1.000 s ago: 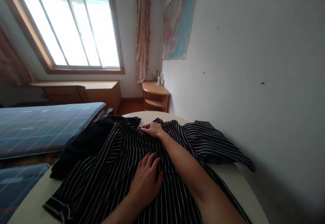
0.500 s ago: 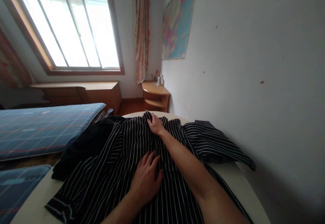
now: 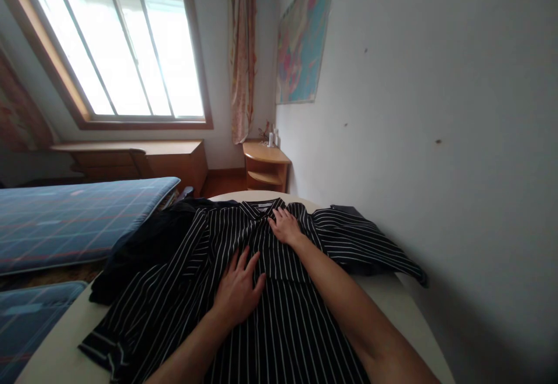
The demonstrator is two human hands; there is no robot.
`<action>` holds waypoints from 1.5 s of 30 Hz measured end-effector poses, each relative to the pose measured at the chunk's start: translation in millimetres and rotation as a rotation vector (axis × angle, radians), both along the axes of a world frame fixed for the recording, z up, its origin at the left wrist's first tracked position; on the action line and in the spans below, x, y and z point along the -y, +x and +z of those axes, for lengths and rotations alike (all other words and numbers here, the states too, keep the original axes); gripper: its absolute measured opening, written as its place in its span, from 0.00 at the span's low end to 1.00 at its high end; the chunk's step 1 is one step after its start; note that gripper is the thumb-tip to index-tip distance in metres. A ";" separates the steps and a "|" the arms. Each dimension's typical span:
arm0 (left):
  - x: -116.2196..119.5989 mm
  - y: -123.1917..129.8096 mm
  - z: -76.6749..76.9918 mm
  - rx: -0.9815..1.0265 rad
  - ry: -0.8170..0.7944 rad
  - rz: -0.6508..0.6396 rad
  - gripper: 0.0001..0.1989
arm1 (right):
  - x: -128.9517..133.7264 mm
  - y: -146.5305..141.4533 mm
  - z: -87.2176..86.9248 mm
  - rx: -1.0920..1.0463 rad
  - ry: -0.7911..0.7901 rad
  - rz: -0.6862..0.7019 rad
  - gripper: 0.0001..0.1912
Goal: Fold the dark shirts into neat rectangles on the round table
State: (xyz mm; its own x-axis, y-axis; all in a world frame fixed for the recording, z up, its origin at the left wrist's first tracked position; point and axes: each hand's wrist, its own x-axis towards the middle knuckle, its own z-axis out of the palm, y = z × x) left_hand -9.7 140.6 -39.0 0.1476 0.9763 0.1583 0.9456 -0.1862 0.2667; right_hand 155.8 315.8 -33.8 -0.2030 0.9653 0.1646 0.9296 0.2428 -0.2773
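Observation:
A black shirt with white stripes lies spread front side up on a pale round table. Its collar points away from me, and its sleeves reach out to both sides. My left hand rests on the shirt's front with its fingers spread. Just below the collar, on the right side of the chest, my right hand lies with its fingers stretched out on the cloth. Neither hand grips anything.
Dark clothing is heaped at the table's left edge. Beside it is a blue plaid mattress. A white wall runs close along the right. A small corner shelf and a wooden desk stand at the back.
My right hand has left the collar and moved right onto the chest, so the collar now lies visible. My left hand has shifted slightly left and away from me.

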 end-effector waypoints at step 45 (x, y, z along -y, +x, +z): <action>3.7 -23.7 -2.1 -0.079 0.024 -0.127 0.27 | 129.5 99.3 31.7 -0.064 0.386 -0.268 0.25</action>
State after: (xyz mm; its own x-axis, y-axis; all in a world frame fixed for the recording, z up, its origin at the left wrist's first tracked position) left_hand -33.5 136.9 -41.2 0.2824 0.9451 0.1645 0.9319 -0.3109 0.1866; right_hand 255.0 186.3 -2.1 0.0674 0.8481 0.5256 0.9575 0.0931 -0.2729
